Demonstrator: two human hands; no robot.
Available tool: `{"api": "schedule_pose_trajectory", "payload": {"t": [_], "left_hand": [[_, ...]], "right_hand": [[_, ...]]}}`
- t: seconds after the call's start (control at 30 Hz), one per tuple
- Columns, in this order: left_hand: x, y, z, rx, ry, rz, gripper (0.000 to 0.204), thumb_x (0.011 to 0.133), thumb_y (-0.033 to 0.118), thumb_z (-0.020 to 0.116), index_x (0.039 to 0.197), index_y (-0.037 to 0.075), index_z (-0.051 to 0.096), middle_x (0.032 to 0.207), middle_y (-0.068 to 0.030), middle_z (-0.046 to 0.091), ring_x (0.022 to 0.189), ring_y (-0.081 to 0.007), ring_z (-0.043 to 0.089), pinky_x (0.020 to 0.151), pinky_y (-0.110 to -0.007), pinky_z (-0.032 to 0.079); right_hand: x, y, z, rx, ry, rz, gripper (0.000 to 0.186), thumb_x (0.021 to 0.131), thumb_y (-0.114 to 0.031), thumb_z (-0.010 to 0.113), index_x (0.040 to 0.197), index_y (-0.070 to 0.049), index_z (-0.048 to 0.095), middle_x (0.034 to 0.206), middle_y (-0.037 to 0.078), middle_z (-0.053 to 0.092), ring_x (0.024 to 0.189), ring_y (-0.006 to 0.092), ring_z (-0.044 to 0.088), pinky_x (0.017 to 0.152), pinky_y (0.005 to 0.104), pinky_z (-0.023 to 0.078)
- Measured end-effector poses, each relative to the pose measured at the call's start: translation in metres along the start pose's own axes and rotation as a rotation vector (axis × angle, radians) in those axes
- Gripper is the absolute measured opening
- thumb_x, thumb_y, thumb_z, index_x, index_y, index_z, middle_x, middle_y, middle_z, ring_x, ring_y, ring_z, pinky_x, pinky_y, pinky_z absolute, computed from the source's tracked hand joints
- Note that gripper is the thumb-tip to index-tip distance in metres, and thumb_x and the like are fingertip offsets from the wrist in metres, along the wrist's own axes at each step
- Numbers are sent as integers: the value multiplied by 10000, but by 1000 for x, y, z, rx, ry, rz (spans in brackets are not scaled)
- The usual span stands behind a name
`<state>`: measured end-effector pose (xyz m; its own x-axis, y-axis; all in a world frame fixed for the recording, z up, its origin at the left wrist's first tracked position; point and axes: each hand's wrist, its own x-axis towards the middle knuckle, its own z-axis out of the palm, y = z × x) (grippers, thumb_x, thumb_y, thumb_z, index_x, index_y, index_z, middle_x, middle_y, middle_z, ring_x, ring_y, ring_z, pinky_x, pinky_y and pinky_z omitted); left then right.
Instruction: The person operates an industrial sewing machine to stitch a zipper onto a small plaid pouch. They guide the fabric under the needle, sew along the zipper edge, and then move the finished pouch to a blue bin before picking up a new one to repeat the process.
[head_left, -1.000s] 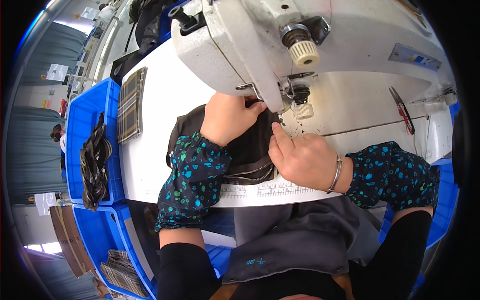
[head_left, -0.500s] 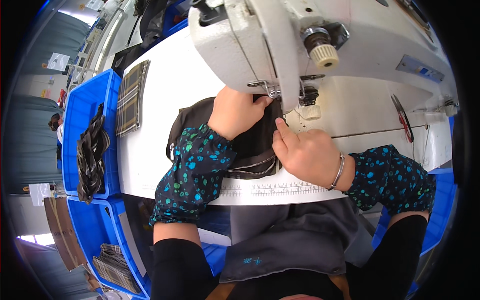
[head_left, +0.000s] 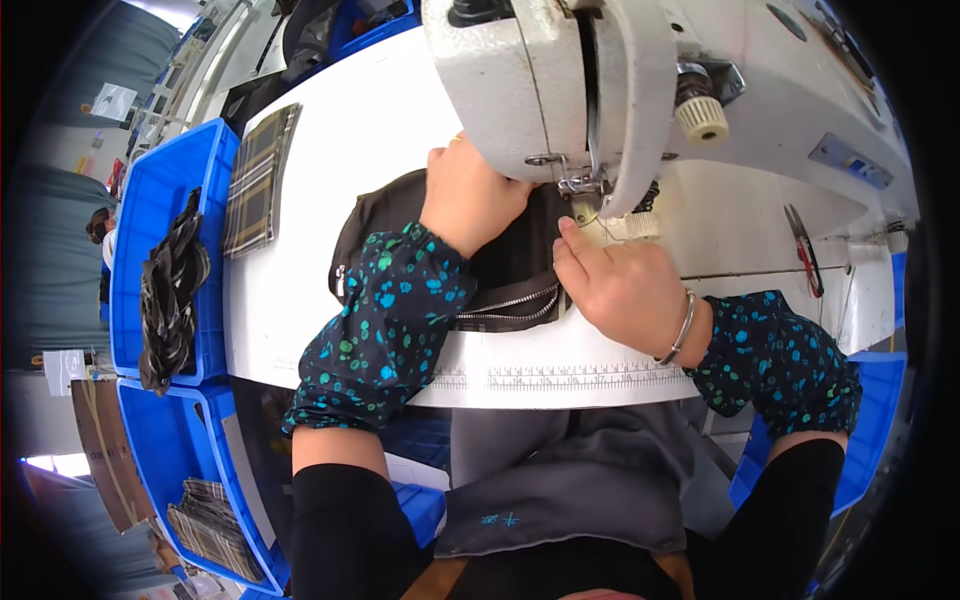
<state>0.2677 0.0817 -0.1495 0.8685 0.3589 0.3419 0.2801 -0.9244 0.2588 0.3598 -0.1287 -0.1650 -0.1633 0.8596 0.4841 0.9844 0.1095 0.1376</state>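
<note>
A dark fabric piece with a metal zipper [head_left: 510,312] lies on the white sewing table [head_left: 330,150] below the sewing machine's head [head_left: 500,80]. My left hand [head_left: 475,195] rests on it just left of the presser foot, fingers bent onto the cloth and partly hidden by the machine. My right hand [head_left: 620,290] has its fingertips together on the piece's right edge, close below the needle area [head_left: 585,200]; its thumb is out of sight. A measuring scale [head_left: 540,378] runs along the front edge.
Folded plaid fabric [head_left: 260,180] lies at left, beside blue bins [head_left: 135,230] holding dark strips [head_left: 175,290] and plaid pieces [head_left: 210,530]. Scissors [head_left: 808,250] lie on the table at right. Another blue bin [head_left: 870,440] is at lower right; a person [head_left: 100,228] is far left.
The view has shifted, the machine head now appearing further right. My left hand has slid toward the back of the fabric, and my right fingertips remain at the edge near the needle.
</note>
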Motion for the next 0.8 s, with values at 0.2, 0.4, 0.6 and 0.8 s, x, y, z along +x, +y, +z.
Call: {"api": "schedule_pose_trajectory", "payload": {"t": [0.2, 0.4, 0.6, 0.8], "left_hand": [[-37, 40, -51, -129, -122, 129, 228, 907, 274, 735, 957, 59, 682, 817, -112, 670, 838, -347, 665, 697, -469, 503], [-65, 62, -64, -111, -377, 99, 290, 850, 162, 746, 1110, 60, 667, 780, -97, 707, 694, -327, 695, 606, -427, 541], [-73, 63, -58, -32, -277, 135, 216, 804, 76, 743, 1018, 103, 753, 828, -53, 703, 684, -282, 697, 573, -383, 551], [-71, 65, -57, -95, -81, 140, 196, 819, 74, 748, 1012, 107, 745, 866, -26, 683, 732, -251, 683, 613, -362, 552]], "right_hand": [[4, 5, 0, 83, 108, 54, 130, 786, -117, 668, 879, -28, 682, 889, 128, 748, 528, 155, 643, 454, 304, 491], [5, 10, -9, 142, 113, 57, 123, 782, -153, 684, 753, -83, 588, 721, 34, 643, 533, 156, 624, 444, 311, 457], [-7, -15, -23, 112, 154, -71, 93, 765, -150, 679, 783, -64, 648, 879, 106, 718, 580, 120, 595, 492, 271, 441], [-6, -19, -17, 64, 171, -119, 212, 748, -156, 671, 898, -16, 724, 985, 165, 751, 575, 113, 577, 507, 256, 436]]}}
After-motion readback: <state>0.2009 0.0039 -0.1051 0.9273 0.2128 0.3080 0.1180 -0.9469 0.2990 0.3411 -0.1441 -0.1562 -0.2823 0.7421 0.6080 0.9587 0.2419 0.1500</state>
